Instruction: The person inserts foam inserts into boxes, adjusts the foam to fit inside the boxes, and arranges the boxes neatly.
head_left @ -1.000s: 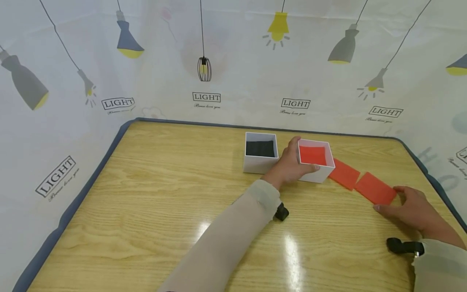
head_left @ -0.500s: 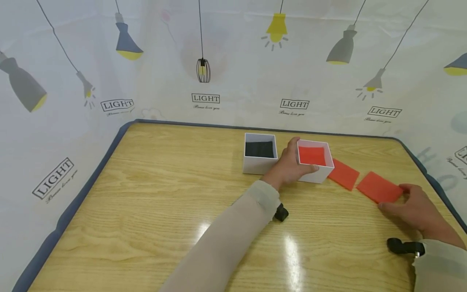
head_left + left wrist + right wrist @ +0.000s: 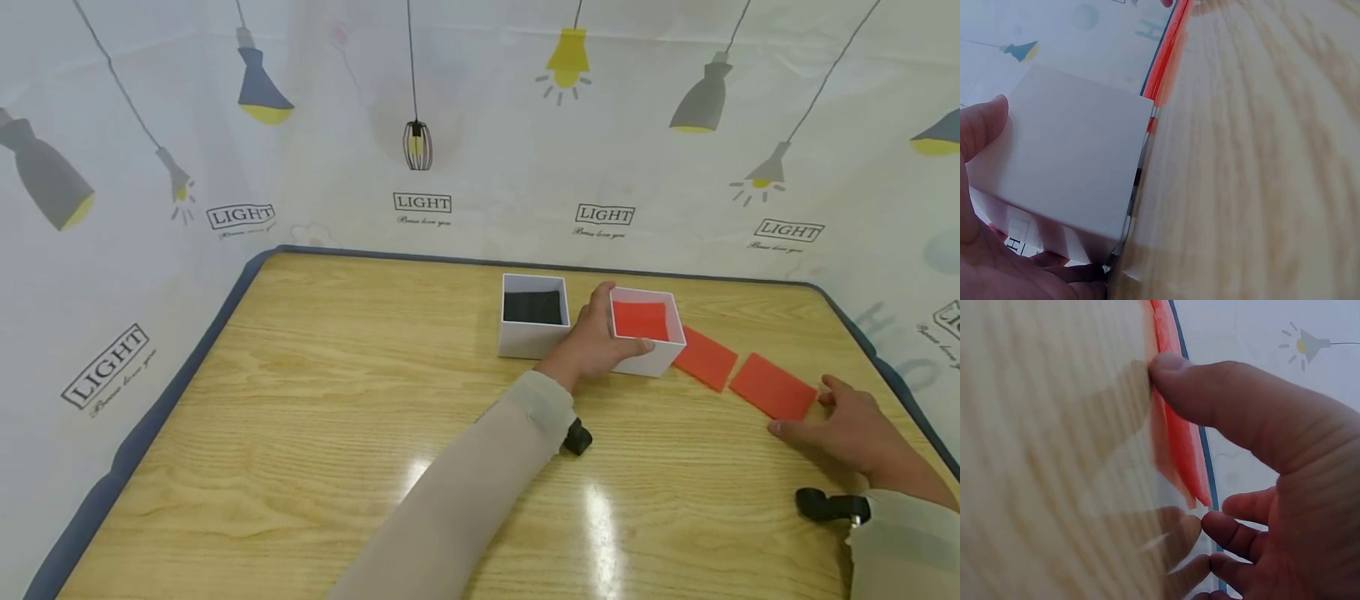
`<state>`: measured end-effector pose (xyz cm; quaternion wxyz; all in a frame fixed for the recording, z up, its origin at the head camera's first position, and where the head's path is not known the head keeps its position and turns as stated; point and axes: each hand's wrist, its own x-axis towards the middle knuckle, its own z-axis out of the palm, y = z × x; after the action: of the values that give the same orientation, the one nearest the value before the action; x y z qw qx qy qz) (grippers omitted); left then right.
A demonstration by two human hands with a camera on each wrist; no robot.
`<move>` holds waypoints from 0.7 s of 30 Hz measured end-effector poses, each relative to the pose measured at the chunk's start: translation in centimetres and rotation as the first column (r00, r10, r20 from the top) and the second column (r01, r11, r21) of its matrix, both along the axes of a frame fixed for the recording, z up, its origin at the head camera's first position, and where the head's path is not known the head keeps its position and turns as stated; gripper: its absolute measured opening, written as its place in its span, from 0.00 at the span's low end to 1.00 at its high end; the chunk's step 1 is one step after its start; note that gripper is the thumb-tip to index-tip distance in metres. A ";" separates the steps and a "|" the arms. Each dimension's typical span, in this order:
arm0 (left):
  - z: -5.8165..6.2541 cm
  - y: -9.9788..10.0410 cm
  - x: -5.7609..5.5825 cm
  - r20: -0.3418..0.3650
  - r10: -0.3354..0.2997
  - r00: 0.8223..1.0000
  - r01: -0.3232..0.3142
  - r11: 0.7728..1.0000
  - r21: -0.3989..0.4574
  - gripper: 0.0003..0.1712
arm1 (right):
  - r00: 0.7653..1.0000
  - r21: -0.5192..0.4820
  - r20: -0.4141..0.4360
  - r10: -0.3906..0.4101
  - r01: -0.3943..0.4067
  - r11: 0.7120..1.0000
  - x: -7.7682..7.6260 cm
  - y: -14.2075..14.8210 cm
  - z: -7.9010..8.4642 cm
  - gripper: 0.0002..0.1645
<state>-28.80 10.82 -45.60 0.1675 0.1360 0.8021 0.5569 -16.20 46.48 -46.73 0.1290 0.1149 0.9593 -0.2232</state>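
My left hand (image 3: 588,343) grips a white open-topped box (image 3: 651,360), thumb on its near wall and fingers round its left side. Red flat pieces (image 3: 640,320) lie inside that box. The left wrist view shows a plain side of the box (image 3: 1072,156) between thumb and fingers. On the table to its right lie two flat red rectangles, one (image 3: 707,359) beside the box and another (image 3: 772,388) further right. My right hand (image 3: 851,429) is at the outer end of the further one, thumb and fingers spread. In the right wrist view the thumb (image 3: 1179,387) overlaps the red rectangle's edge (image 3: 1182,450).
A second white box (image 3: 531,340) stands just left of my left hand, with black flat pieces (image 3: 532,307) inside. The wood-grain table (image 3: 337,400) runs back to a white curtain (image 3: 487,167) printed with lamps. Dark blue trim (image 3: 390,260) borders the tabletop.
The further red rectangle slid right with my right hand, then back left towards the other one. My right fingers now stand slightly off its end. The left hand and box have stayed put.
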 end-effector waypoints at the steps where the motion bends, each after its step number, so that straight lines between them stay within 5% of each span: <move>1: 0.0 0.0 0.0 -0.002 -0.003 1.000 0.003 1.000 0.003 0.60 | 1.000 0.013 0.005 0.012 -0.012 1.000 -0.1 0.1 0.0 0.78; 21: -0.2 0.1 -0.1 -0.009 0.003 1.000 -0.003 1.000 0.023 0.60 | 0.995 -0.024 -0.090 -0.037 0.035 0.999 -0.1 -0.6 0.1 0.66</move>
<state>-28.92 10.88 -45.85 0.1613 0.1395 0.7965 0.5658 -16.30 45.87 -46.63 0.0828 0.1206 0.9594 -0.2410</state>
